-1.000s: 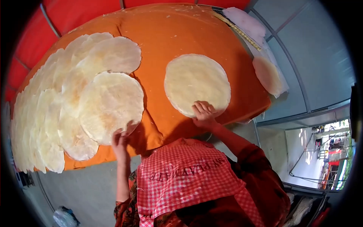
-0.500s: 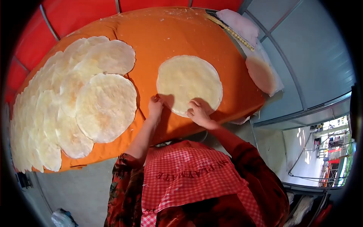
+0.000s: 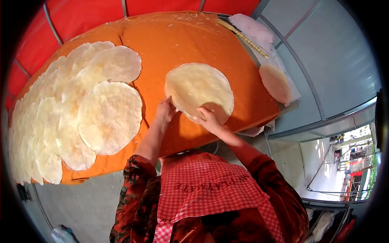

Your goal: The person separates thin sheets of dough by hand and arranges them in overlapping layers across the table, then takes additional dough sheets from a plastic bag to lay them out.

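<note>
A round, thin flatbread (image 3: pixel 198 87) lies on the orange cloth (image 3: pixel 162 44) in front of me, its near-left edge slightly lifted. My left hand (image 3: pixel 166 110) pinches that edge between thumb and fingers. On the near rim, my right hand (image 3: pixel 210 121) also grips the bread, with the fingers on its upper side and the thumb partly hidden. To the left, another flatbread (image 3: pixel 110 117) rests on top of a wide spread of overlapping flatbreads (image 3: pixel 44 129).
At the far right corner are a white bundle (image 3: pixel 253 30), a thin patterned stick (image 3: pixel 247 39) and a single flatbread (image 3: pixel 275 84). A red panel (image 3: pixel 89 16) borders the back, and a grey metal panel (image 3: pixel 320 65) stands at the right.
My left hand has moved slightly right and closed on the flatbread's edge, which is now lifted a little. My right hand still holds the near rim. The whole view has shifted slightly.
</note>
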Demonstrator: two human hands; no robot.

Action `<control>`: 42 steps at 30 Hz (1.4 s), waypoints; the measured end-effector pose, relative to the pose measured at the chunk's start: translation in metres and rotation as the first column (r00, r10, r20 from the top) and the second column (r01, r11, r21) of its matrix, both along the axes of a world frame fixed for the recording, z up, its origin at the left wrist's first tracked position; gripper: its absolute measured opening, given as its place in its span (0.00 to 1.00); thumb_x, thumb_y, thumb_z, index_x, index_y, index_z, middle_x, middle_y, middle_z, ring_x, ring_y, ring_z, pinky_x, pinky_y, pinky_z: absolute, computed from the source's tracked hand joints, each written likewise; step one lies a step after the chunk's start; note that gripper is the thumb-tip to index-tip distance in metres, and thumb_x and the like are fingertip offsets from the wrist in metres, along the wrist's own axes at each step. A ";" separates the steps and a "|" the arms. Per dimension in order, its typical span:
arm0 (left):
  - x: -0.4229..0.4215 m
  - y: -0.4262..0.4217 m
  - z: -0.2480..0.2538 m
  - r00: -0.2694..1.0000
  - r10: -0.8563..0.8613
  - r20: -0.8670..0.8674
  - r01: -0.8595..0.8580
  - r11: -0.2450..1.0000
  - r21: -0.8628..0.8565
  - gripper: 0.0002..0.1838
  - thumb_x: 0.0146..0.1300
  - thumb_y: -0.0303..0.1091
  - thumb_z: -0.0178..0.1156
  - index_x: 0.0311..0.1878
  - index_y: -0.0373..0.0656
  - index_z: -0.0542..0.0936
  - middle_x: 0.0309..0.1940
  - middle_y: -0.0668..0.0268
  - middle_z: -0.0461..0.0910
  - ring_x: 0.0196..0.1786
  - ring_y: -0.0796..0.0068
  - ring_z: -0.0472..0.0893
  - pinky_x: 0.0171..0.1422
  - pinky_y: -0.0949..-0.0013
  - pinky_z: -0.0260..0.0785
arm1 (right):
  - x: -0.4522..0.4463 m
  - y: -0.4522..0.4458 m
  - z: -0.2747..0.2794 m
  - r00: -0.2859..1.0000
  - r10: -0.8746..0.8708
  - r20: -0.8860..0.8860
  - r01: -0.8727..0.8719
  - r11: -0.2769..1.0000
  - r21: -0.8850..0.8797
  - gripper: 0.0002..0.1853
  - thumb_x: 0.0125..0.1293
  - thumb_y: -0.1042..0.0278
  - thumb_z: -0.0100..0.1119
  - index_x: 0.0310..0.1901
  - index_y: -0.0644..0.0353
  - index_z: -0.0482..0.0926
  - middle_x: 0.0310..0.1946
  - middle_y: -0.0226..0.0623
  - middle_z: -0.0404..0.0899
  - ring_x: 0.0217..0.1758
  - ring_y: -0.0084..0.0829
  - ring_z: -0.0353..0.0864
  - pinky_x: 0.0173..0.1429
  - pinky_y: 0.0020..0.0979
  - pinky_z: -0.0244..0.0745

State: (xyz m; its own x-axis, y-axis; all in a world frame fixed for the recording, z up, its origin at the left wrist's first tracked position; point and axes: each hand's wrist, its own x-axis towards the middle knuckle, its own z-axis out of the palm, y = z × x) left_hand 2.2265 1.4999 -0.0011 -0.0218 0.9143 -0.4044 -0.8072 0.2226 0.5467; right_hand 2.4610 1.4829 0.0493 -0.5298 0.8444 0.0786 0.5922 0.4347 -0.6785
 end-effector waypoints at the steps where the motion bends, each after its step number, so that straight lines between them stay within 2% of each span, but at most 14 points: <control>1: 0.001 0.000 -0.004 0.999 0.013 0.039 -0.013 1.000 -0.002 0.09 0.72 0.39 0.46 0.44 0.46 0.72 0.34 0.65 0.80 0.40 0.64 0.81 0.45 0.57 0.76 | -0.004 0.001 0.002 1.000 0.002 -0.025 -0.002 1.000 0.003 0.27 0.62 0.52 0.59 0.55 0.64 0.70 0.53 0.49 0.74 0.57 0.48 0.72 0.60 0.40 0.67; 7: 0.021 -0.008 0.028 0.998 0.049 -0.024 -0.049 0.999 0.007 0.14 0.71 0.35 0.44 0.52 0.39 0.72 0.47 0.58 0.78 0.49 0.59 0.79 0.50 0.58 0.75 | -0.034 0.012 0.010 0.999 -0.045 -0.007 0.045 0.999 0.016 0.32 0.63 0.45 0.56 0.59 0.64 0.68 0.56 0.51 0.72 0.61 0.48 0.70 0.63 0.41 0.65; 12: 0.036 0.008 0.007 0.920 0.134 -0.368 -0.160 0.986 -0.041 0.23 0.51 0.17 0.55 0.54 0.37 0.71 0.39 0.58 0.78 0.39 0.62 0.79 0.40 0.62 0.76 | -0.065 0.023 0.012 0.981 -0.128 0.148 0.126 0.992 0.020 0.35 0.62 0.44 0.56 0.59 0.67 0.67 0.56 0.50 0.74 0.59 0.47 0.72 0.61 0.42 0.67; 20: 0.042 -0.001 0.011 0.872 0.119 -0.475 -0.099 0.993 0.067 0.14 0.57 0.21 0.62 0.48 0.36 0.78 0.39 0.61 0.82 0.39 0.72 0.80 0.42 0.68 0.74 | -0.062 0.034 0.029 0.947 -0.181 0.264 0.181 0.983 0.023 0.18 0.61 0.66 0.52 0.52 0.63 0.74 0.42 0.53 0.79 0.48 0.52 0.79 0.52 0.45 0.72; 22: 0.029 -0.010 0.032 0.840 0.192 -0.507 -0.147 0.981 0.129 0.13 0.55 0.21 0.62 0.46 0.34 0.79 0.37 0.61 0.82 0.37 0.72 0.80 0.42 0.68 0.74 | -0.063 0.031 0.067 0.968 -0.201 0.148 0.205 0.979 -0.007 0.13 0.60 0.69 0.53 0.43 0.65 0.79 0.35 0.56 0.79 0.42 0.54 0.79 0.48 0.45 0.73; 24: -0.002 -0.035 0.071 0.737 0.207 -0.643 -0.146 0.978 0.147 0.14 0.55 0.25 0.65 0.45 0.33 0.80 0.33 0.62 0.83 0.34 0.73 0.80 0.40 0.68 0.74 | -0.041 0.069 0.065 0.966 -0.203 -0.158 0.189 0.977 -0.100 0.10 0.60 0.75 0.55 0.42 0.67 0.80 0.33 0.46 0.83 0.36 0.35 0.82 0.42 0.34 0.74; 25: -0.026 -0.053 0.093 0.577 0.149 -0.803 -0.111 0.988 0.104 0.13 0.54 0.27 0.65 0.44 0.35 0.80 0.31 0.64 0.82 0.32 0.75 0.79 0.37 0.69 0.73 | -0.031 0.077 0.083 0.904 -0.270 -0.332 0.162 0.934 -0.320 0.11 0.60 0.78 0.56 0.44 0.70 0.80 0.34 0.39 0.84 0.37 0.27 0.81 0.41 0.30 0.74; 26: -0.055 -0.062 0.079 0.682 0.151 -0.715 -0.126 0.988 0.089 0.10 0.54 0.26 0.64 0.41 0.36 0.80 0.28 0.66 0.81 0.29 0.77 0.78 0.33 0.70 0.72 | -0.024 0.073 0.115 0.820 -0.328 -0.469 0.084 0.880 -0.467 0.12 0.61 0.78 0.56 0.45 0.71 0.79 0.37 0.38 0.83 0.38 0.28 0.81 0.43 0.29 0.75; 30: -0.164 -0.132 0.076 0.609 0.166 -0.776 -0.360 0.929 -0.083 0.05 0.54 0.23 0.62 0.35 0.35 0.77 0.23 0.63 0.79 0.23 0.72 0.78 0.26 0.70 0.70 | 0.035 0.125 0.135 0.765 -0.353 -0.539 -0.029 0.817 -0.576 0.15 0.59 0.75 0.55 0.47 0.68 0.78 0.41 0.38 0.82 0.41 0.29 0.81 0.50 0.28 0.73; 35: -0.235 -0.195 0.016 0.522 0.204 -0.828 -0.441 0.896 -0.057 0.12 0.53 0.21 0.60 0.42 0.35 0.75 0.30 0.62 0.80 0.31 0.72 0.78 0.36 0.70 0.72 | 0.051 0.210 0.157 0.922 -0.079 -0.378 -0.053 0.944 -0.325 0.14 0.57 0.71 0.58 0.44 0.67 0.78 0.39 0.36 0.81 0.41 0.29 0.79 0.47 0.30 0.73; 37: -0.232 -0.205 0.012 0.431 0.172 -0.886 -0.465 0.884 -0.055 0.15 0.54 0.22 0.59 0.47 0.35 0.74 0.33 0.62 0.80 0.34 0.72 0.79 0.39 0.70 0.72 | 0.049 0.297 0.131 0.967 -0.051 -0.250 0.046 0.999 -0.026 0.14 0.54 0.70 0.58 0.41 0.69 0.79 0.38 0.42 0.82 0.41 0.33 0.80 0.47 0.33 0.73; 39: -0.219 -0.212 0.020 0.334 0.208 -0.920 -0.506 0.862 0.011 0.18 0.55 0.23 0.59 0.50 0.36 0.72 0.36 0.62 0.79 0.37 0.72 0.78 0.42 0.70 0.72 | -0.022 0.272 0.211 0.962 -0.003 0.274 -0.086 0.946 0.312 0.11 0.55 0.72 0.56 0.37 0.69 0.79 0.31 0.42 0.81 0.36 0.33 0.80 0.44 0.33 0.73; 40: -0.212 -0.218 0.020 0.286 0.218 -0.933 -0.524 0.851 0.039 0.19 0.55 0.23 0.59 0.52 0.37 0.72 0.37 0.62 0.79 0.39 0.72 0.78 0.43 0.71 0.72 | -0.060 0.265 0.236 0.837 -0.049 0.546 -0.293 0.801 0.521 0.09 0.52 0.74 0.56 0.32 0.71 0.78 0.30 0.54 0.80 0.35 0.45 0.81 0.42 0.39 0.74; 42: -0.201 -0.232 0.019 0.216 0.326 -0.920 -0.586 0.797 0.145 0.19 0.59 0.23 0.58 0.54 0.37 0.71 0.42 0.61 0.77 0.42 0.73 0.77 0.44 0.71 0.72 | -0.113 0.280 0.260 0.869 0.117 0.481 -0.374 0.791 0.484 0.08 0.50 0.75 0.53 0.30 0.72 0.77 0.28 0.59 0.77 0.34 0.52 0.80 0.41 0.43 0.73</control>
State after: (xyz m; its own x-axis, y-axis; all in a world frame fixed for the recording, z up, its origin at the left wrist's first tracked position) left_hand 2.0257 1.2675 0.0183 -0.8561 0.5168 0.0058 0.1222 0.1915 0.9739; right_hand 2.3485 1.7630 0.3089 -0.8019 0.5586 0.2118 0.5714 0.8207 -0.0009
